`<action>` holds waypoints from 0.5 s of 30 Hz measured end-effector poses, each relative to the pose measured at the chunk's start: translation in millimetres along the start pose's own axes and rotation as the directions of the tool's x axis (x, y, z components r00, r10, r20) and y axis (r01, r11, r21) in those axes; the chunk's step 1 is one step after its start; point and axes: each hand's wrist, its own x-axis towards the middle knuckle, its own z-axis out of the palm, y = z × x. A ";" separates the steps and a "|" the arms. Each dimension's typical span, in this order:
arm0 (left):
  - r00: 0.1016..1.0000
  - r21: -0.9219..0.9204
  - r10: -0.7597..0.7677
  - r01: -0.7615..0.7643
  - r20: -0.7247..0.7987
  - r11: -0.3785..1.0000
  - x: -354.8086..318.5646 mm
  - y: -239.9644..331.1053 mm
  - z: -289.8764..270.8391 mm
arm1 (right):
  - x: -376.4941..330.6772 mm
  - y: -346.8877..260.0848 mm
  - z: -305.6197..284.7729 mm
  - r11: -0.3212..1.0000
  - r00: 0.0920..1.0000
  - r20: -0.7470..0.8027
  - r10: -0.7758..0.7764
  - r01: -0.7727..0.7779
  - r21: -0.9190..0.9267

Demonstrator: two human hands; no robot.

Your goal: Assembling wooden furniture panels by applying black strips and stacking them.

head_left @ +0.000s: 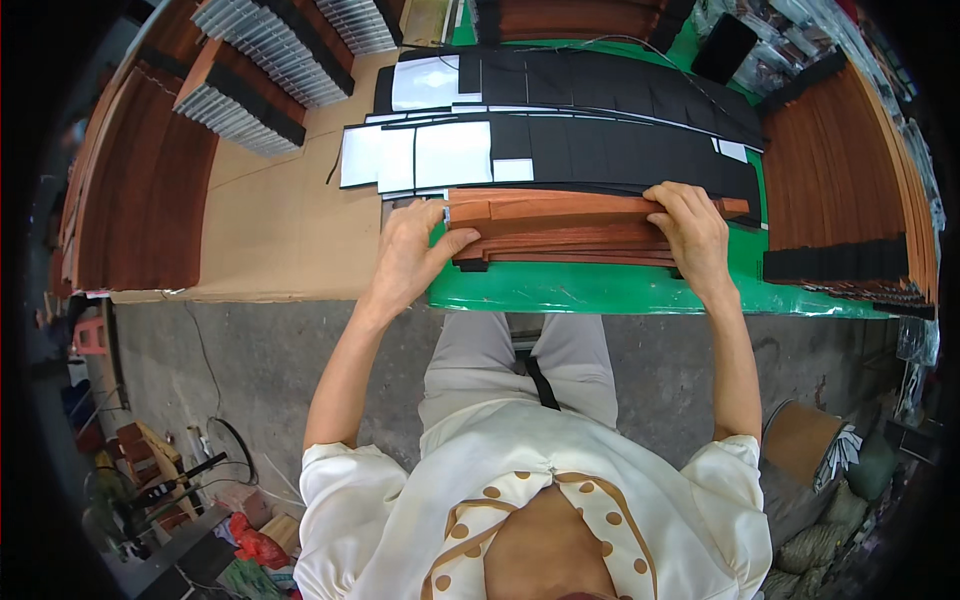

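A reddish-brown wood-grain board (570, 207) is held lengthwise between my hands near the front edge of the green table. My left hand (412, 248) grips its left end, thumb in front and fingers behind. Toward the right end, my right hand (694, 232) is closed over the upper edge, with the thumb on the near face. The board looks tilted toward me. Right below it lie more brown boards (570, 248), with a small black piece (473, 266) under their left end. Just behind are black sheets (610, 150) with white sheets (450, 155) on their left part.
Tall stacks of brown boards stand at the left (150, 210) and right (840, 170), the right one with black bands. Bundles with ribbed silver sides (245, 110) stand on brown cardboard (270, 220). A black rectangular object (725, 48) lies at the back right. The green table (600, 290) ends before my legs.
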 end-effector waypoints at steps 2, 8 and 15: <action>0.996 -0.029 0.085 -0.085 -0.006 0.996 -0.5 -9.2 0.6 | 2.0 2.4 -2.8 0.999 0.999 0.042 -0.002 0.001 0.035; 0.988 -0.335 0.146 -0.154 -0.049 0.930 25.6 -33.0 -17.7 | 34.4 -0.5 -20.6 0.986 0.997 0.081 -0.003 -0.011 0.169; 0.835 0.119 0.519 -0.542 0.182 0.832 94.4 -71.3 10.5 | 129.1 -11.0 70.0 0.919 0.792 0.474 -0.384 0.278 0.280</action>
